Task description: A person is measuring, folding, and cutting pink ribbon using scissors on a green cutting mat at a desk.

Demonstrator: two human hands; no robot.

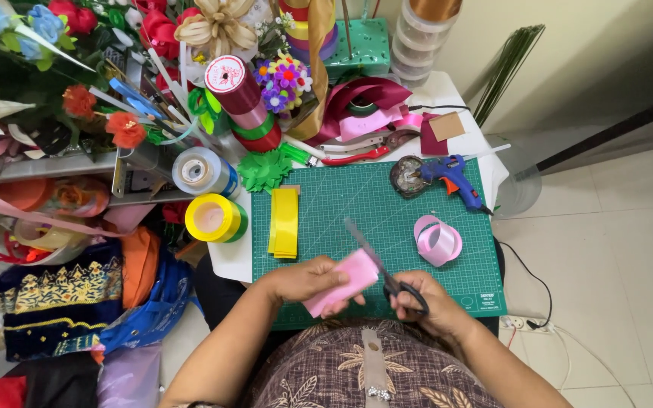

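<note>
My left hand [305, 281] holds a folded piece of pink ribbon [345, 281] just above the near edge of a green cutting mat [357, 200]. My right hand [426, 301] grips black-handled scissors [378, 261], whose blades point up and left over the top of the pink ribbon. A loose coil of pink ribbon [437, 240] lies on the mat to the right of the scissors. Several cut strips of yellow ribbon [284, 221] lie stacked at the mat's left edge.
A blue glue gun [455, 177] rests at the mat's far right corner beside a small dark dish [406, 176]. Ribbon rolls [213, 217], red-handled scissors [351, 156] and artificial flowers [107, 121] crowd the back and left. A cable and socket [527, 323] lie on the tiled floor, right.
</note>
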